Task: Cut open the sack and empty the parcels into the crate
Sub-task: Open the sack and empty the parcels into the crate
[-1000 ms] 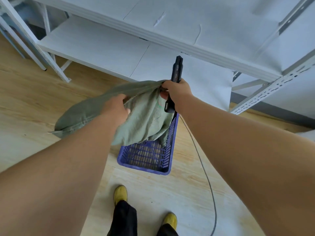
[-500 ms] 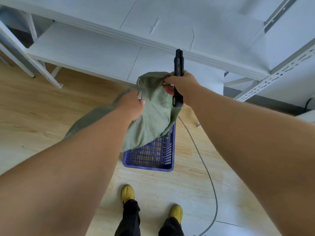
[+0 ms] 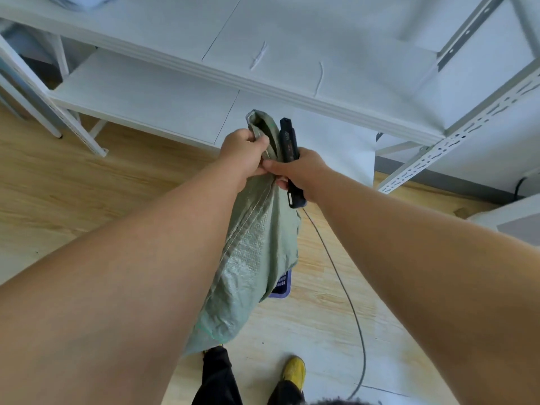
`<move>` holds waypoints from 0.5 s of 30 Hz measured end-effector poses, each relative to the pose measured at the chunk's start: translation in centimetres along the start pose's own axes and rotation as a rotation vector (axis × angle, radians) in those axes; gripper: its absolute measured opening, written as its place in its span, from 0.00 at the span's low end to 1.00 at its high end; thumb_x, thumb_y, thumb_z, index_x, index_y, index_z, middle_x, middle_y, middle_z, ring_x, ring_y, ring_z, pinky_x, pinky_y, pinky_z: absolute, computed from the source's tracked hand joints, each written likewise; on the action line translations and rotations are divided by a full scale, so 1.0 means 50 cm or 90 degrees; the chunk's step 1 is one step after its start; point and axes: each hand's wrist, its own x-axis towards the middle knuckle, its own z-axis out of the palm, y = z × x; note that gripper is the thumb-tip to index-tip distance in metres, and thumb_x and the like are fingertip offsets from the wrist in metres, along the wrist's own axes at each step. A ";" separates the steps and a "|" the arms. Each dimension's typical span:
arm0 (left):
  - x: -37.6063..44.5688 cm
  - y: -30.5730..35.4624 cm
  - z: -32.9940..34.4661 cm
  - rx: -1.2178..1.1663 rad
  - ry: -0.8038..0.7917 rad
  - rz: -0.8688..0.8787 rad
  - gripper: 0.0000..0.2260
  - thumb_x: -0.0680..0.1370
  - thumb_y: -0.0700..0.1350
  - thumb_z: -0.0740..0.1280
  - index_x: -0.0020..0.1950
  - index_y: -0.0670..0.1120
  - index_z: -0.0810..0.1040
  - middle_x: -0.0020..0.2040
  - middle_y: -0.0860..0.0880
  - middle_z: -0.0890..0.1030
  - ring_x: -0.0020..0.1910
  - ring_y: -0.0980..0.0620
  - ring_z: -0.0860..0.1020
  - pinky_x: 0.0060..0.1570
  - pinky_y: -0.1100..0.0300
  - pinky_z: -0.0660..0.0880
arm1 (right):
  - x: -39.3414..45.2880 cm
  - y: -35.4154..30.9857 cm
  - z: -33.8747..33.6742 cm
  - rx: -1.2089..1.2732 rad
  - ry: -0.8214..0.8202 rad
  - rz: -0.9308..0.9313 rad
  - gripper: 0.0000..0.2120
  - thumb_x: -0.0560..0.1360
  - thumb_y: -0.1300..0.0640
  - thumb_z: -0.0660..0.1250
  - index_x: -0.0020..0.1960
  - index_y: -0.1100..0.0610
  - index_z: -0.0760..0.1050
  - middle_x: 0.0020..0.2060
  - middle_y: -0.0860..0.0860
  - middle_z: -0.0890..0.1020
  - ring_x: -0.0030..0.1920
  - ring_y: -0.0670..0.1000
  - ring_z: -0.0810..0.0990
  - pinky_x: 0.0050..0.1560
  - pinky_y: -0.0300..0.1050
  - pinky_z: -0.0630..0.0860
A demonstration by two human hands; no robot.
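Above the blue crate (image 3: 283, 284) I am holding the green woven sack (image 3: 253, 249) up by one bunched end so it is hanging limp over the crate, which it is mostly hiding; I judge this lets any last parcels drop, though none are showing; my left hand (image 3: 244, 154) is gripping the gathered cloth, fingers curled tight round it; my right hand (image 3: 301, 171) is pinching the sack with thumb and forefinger while its other fingers are wrapping the black utility knife (image 3: 289, 153), pointing up; both forearms are reaching forward, hands touching
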 end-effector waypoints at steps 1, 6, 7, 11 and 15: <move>-0.004 -0.014 0.001 -0.002 -0.011 0.014 0.08 0.79 0.45 0.65 0.56 0.44 0.77 0.54 0.44 0.81 0.49 0.46 0.82 0.47 0.53 0.82 | 0.002 0.004 -0.002 0.000 0.016 0.004 0.13 0.67 0.59 0.79 0.45 0.59 0.76 0.30 0.53 0.79 0.30 0.53 0.77 0.45 0.51 0.83; -0.062 -0.077 0.001 0.215 0.041 0.179 0.20 0.73 0.52 0.72 0.63 0.51 0.74 0.56 0.55 0.77 0.56 0.55 0.75 0.61 0.54 0.72 | 0.007 -0.014 0.002 -0.099 0.084 -0.015 0.10 0.68 0.62 0.74 0.46 0.59 0.76 0.31 0.53 0.80 0.31 0.54 0.81 0.45 0.52 0.84; -0.076 -0.094 -0.003 0.316 0.076 0.156 0.29 0.69 0.54 0.75 0.67 0.50 0.70 0.61 0.53 0.73 0.60 0.54 0.72 0.63 0.54 0.69 | 0.009 -0.019 -0.003 -0.113 0.103 -0.015 0.10 0.68 0.63 0.74 0.47 0.59 0.76 0.32 0.54 0.80 0.32 0.54 0.81 0.44 0.52 0.84; -0.139 -0.184 -0.037 0.678 -0.044 -0.244 0.42 0.69 0.53 0.76 0.75 0.42 0.58 0.69 0.41 0.68 0.67 0.41 0.70 0.62 0.48 0.72 | 0.019 -0.032 -0.030 -0.089 0.147 -0.015 0.10 0.68 0.65 0.72 0.44 0.58 0.73 0.36 0.57 0.80 0.32 0.56 0.82 0.44 0.55 0.84; -0.162 -0.234 -0.051 0.828 -0.075 -0.246 0.07 0.77 0.37 0.62 0.53 0.38 0.75 0.39 0.45 0.75 0.39 0.47 0.77 0.39 0.56 0.76 | 0.016 -0.036 -0.024 -0.100 0.148 -0.035 0.10 0.68 0.67 0.70 0.44 0.56 0.72 0.37 0.56 0.79 0.40 0.59 0.86 0.44 0.55 0.84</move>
